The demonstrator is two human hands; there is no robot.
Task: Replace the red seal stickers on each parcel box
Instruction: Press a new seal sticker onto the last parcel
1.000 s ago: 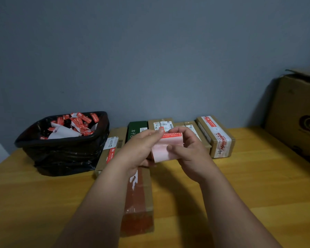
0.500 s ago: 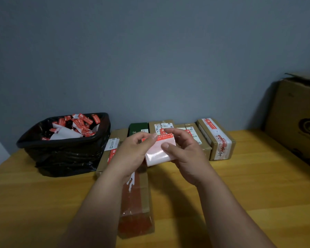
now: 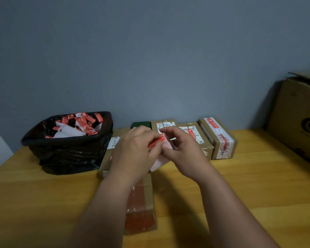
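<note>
Pinching a red seal sticker [image 3: 155, 141] between thumb and curled fingers, the left hand [image 3: 134, 154] meets the right hand [image 3: 182, 153] above the worktop [image 3: 258, 176]. The right fingers [image 3: 168, 130] curl around a pale backing sheet [image 3: 158, 162], which the sticker partly overlaps. Below the hands lies a long parcel box [image 3: 141, 208]; more parcel boxes [image 3: 218, 138] line the wall. A black-lined bin [image 3: 68, 145] at left holds red sticker scraps.
</note>
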